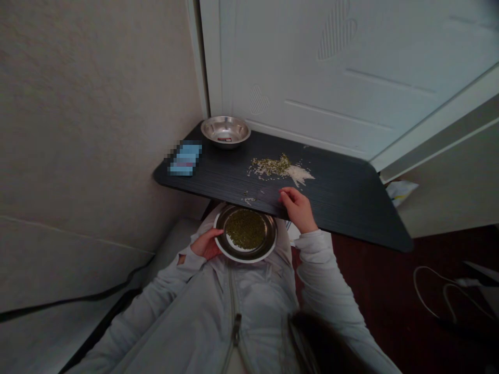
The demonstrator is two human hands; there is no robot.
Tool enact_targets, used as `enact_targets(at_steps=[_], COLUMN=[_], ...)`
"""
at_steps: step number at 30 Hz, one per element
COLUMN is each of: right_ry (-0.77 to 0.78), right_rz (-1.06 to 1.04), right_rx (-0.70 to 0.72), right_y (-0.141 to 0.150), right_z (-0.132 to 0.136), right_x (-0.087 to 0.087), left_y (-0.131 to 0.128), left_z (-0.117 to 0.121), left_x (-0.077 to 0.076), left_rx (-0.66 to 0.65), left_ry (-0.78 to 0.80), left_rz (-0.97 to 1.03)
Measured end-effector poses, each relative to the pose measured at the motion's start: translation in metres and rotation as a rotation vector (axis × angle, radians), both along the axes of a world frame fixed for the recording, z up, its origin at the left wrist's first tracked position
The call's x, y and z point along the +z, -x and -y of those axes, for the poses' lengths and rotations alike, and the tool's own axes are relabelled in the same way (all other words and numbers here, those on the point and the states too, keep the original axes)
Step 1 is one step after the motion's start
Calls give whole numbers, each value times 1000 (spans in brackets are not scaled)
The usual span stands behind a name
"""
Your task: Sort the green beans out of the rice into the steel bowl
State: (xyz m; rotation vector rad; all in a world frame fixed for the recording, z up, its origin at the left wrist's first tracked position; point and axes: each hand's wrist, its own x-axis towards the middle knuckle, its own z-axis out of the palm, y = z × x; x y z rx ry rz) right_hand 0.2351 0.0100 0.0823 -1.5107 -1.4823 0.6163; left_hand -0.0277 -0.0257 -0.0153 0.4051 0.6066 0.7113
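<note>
Your left hand [206, 245] has its grip clamped on the rim of a round, shiny steel bowl [272, 240] at your lap, just below the tabletop [346, 200]; small green beans [245, 228] cover much of its base. Your right hand [301, 210] is at the tabletop's near edge, its grip together on what seems a thin, dark, smooth card [268, 195] pointing left. A few stray grains [248, 200] lie beyond the card's left end. The loose pile [277, 165] sits ahead of your right grip, the nearer one, its long axis running left to right: speckled green and pale, grading into slender white grains [299, 173]. Farther left stands a flared metal basin [226, 127].
</note>
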Motion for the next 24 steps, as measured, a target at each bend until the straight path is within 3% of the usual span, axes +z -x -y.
enact_targets(at_steps=[24], right_ry=[37], right_rz=[53], right_rx=[75], right_y=[-5], right_z=[1], right_x=[-9], left_y=[0], left_z=[0], left_x=[-1], left_rx=[-13], left_ry=[16], left_rz=[-23])
